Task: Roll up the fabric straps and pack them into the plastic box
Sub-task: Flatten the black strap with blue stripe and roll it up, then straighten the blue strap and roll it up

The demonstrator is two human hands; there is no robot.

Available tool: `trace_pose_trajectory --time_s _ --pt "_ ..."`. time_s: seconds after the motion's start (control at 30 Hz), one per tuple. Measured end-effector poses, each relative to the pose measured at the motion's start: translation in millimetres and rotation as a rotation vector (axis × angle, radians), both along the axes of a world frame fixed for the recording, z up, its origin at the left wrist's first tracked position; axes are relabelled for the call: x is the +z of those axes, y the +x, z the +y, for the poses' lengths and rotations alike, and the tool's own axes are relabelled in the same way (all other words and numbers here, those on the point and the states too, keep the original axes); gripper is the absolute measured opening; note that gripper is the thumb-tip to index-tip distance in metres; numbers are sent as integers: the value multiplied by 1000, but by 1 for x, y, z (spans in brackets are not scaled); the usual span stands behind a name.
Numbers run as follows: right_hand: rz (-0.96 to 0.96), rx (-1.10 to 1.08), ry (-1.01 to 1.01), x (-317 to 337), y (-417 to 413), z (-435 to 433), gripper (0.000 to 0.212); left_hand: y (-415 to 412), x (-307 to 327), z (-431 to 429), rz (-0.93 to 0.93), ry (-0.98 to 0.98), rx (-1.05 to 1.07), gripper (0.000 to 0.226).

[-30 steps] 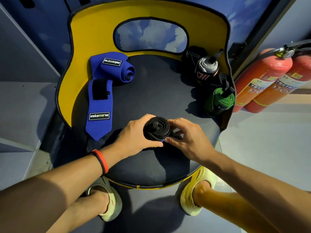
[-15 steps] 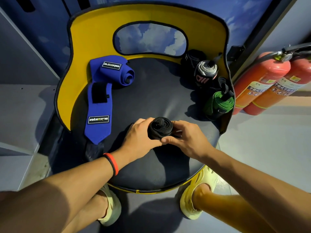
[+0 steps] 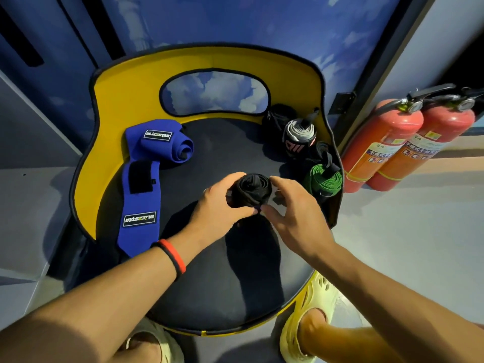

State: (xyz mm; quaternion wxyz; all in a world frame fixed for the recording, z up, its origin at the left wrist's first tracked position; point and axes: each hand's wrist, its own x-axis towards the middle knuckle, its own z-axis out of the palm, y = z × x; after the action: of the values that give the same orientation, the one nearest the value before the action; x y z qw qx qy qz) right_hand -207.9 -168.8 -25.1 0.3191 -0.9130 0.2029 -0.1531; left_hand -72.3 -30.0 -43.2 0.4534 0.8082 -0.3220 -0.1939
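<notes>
Black roll (image 3: pixel 252 189) sides hidden by hands; extinguisher labels (image 3: pixel 379 155) unreadable.

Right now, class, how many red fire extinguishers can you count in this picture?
2. One fire extinguisher stands on the floor right of the chair; the second extinguisher stands touching its right side. Others may be outside the frame.

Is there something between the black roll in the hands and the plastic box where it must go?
Cannot tell: no plastic box shows in this view. Both hands, left hand and right hand, hold the black roll above the seat. Nothing lies between hands and roll.
</notes>
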Motion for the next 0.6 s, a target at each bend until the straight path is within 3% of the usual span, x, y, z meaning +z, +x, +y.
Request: trace_pose_trajectory --time_s 0.13,0.27,0.4,0.6 --pt "142 -23 -304 14 4 -14 54 18 3 -28 -76 -38 63 70" --pt "241 -85 -481 21 8 -26 51 28 -3 -71 -74 -58 139 67" --pt "280 -56 -568 21 10 -35 44 24 -13 -108 -89 -112 156 59" --pt "393 -46 -598 18 9 -48 56 24 -26 -136 -122 -68 171 60"
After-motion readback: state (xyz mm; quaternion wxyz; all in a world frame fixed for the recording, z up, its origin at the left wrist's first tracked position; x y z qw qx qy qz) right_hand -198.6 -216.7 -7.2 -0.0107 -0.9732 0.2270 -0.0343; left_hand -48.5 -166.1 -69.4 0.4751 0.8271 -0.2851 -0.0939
